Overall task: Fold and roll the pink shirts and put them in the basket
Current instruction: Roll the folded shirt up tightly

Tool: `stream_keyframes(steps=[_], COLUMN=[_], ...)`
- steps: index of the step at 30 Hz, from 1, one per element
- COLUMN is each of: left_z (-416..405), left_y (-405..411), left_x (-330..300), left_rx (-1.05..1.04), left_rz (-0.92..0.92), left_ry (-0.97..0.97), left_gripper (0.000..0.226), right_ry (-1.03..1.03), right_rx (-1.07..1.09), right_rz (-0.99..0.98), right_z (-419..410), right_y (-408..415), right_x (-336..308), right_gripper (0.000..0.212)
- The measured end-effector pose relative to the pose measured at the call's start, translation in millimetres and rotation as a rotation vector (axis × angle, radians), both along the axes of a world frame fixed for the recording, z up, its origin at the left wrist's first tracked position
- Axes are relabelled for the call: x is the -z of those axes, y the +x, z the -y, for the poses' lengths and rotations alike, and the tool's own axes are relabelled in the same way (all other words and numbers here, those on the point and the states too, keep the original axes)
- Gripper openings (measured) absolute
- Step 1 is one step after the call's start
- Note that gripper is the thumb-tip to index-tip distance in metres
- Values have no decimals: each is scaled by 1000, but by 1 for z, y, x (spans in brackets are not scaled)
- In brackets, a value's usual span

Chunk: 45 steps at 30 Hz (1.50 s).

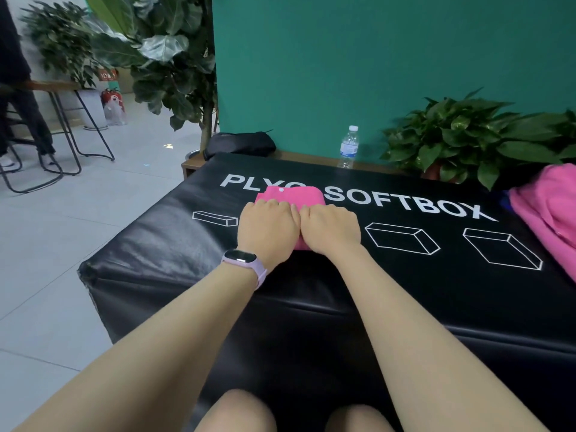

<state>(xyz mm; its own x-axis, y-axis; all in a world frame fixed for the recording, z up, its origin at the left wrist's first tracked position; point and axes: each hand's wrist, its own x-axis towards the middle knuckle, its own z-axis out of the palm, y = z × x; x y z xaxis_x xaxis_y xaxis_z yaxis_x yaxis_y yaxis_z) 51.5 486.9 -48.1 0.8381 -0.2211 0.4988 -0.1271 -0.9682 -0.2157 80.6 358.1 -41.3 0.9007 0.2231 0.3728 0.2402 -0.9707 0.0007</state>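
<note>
Pink shirt (291, 196), folded small, lies on the black soft box (162, 244), over the white lettering printed on its top. Both hands rest on the shirt's near part, side by side and touching: the left hand (268, 233) and the right hand (330, 230) each have fingers curled down into the cloth, gripping it. More pink cloth (548, 210) is heaped at the box's right end. A water bottle (349, 148) stands behind the box.
</note>
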Motion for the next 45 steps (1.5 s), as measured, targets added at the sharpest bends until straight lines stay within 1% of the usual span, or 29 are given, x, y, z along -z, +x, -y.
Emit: stream_keyframes(steps=[1, 3, 4, 6, 9, 12, 15, 18, 20, 23, 27, 31, 34, 36, 38, 39, 40, 41, 42, 45], left_z=[-1, -3, -3, -3, -5, -5, -4, -3, -3, -4, -5, -7, -4, -3, -5, -7, -11, -15, -18, -18], left_y=[5, 16, 21, 30, 39, 37, 22, 1, -15, -40, -61, -69, -73, -78, -89, -94, -97, -98, -97, -83], left_x=[-2, -3, -2, -3, -8, -11, -13, -18, -16, -15, -15, -18, -20, -17, -8, -4, 0, 4, 6, 5], left_rx=[-9, -6, 1, -4, -29, -24, -19, -21, -7, 1, 20, 14, 1, -16, 16, 49, 80, 107, 126, 139], left_rz=[-29, -76, -93, -127, -215, -240, -245, -302, -320, -344, -322, -383, -409, -350, -162, -95, -66, -58, -53, 6], left_ry=[16, 13, 3, -14, -33, -26, -43, -83, -94, -114, -99, -112, -107, -123, -88, -49, -26, -18, -16, -90], left_gripper=[24, 32, 33, 33, 28, 24, 22, 25, 22, 19, 18, 25, 26, 23, 24, 28, 38, 47, 50, 30], right_ry=[38, 155, 210, 237, 209, 145, 51, -31, -68, -89, -146, -142, -176, -178, -117, -92, -80, -69, -44, 77], right_rx=[11, 43, 65, 107, 158, 169, 136, 71, 37, 15, 8, 3, -8, -8, 18, 36, 46, 54, 63, 103], right_rz=[-3, 89, 159, 233, 216, 189, 166, 102, 73, 66, 49, 32, 31, 17, -4, -31, -71, -118, -165, -283], right_z=[0, -2, -4, -9, -14, -15, -13, -6, -3, -2, -3, -4, -2, -2, -2, -2, -2, -3, -3, -5], right_y=[1, -2, -6, -10, -6, -5, -15, -31, -46, -70, -90, -100, -104, -102, -97, -93, -89, -85, -80, -71], right_x=[0, 6, 11, 19, 21, 18, 11, 0, -3, -2, -6, -8, -7, -7, -10, -12, -14, -17, -19, -26], right_gripper=[47, 54, 51, 43, 41, 43, 44, 35, 33, 33, 31, 34, 34, 34, 35, 35, 35, 33, 31, 29])
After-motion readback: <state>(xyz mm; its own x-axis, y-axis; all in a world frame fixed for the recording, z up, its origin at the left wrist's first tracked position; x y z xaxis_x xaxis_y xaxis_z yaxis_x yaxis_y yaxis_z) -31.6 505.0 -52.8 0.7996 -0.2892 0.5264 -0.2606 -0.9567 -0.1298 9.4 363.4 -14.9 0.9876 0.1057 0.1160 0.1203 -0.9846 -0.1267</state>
